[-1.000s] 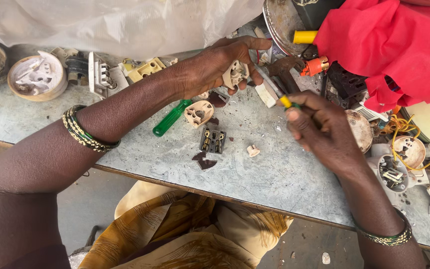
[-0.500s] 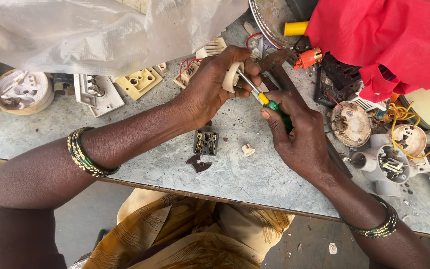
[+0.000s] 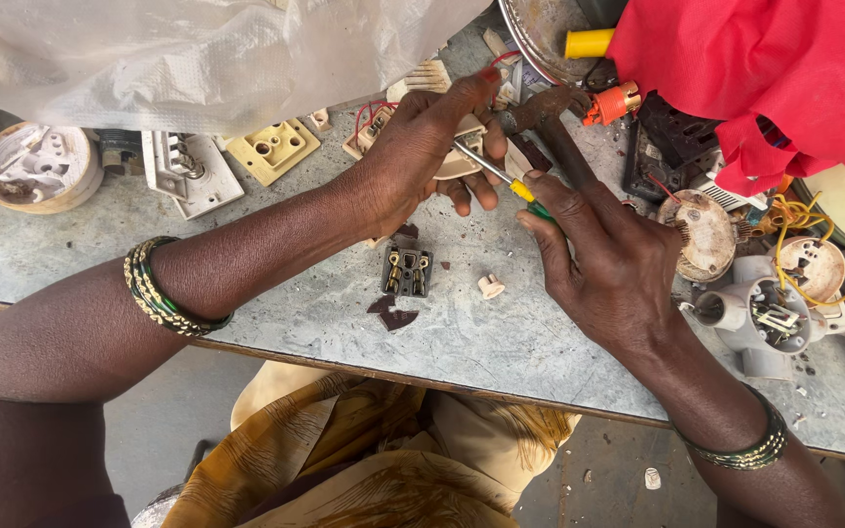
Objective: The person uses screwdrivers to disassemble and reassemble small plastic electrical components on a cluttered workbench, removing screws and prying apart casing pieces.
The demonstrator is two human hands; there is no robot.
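Above the bench (image 3: 501, 332), left hand (image 3: 413, 161) holds a cream socket part (image 3: 462, 156) (tight grip), right hand (image 3: 608, 259) clasps a screwdriver (image 3: 496, 171).

The left hand (image 3: 421, 154) grips a cream socket part (image 3: 462, 156) above the grey worktop (image 3: 325, 313). The right hand (image 3: 606, 256) holds a screwdriver (image 3: 493, 174) (yellow and green handle), with the metal shaft angled up-left and its tip at the cream part. Below the hands, a dark terminal block (image 3: 408, 271) lies on the worktop, with a small cream cap (image 3: 490, 286) just beside it. A red cloth (image 3: 765, 78) covers the upper right corner.
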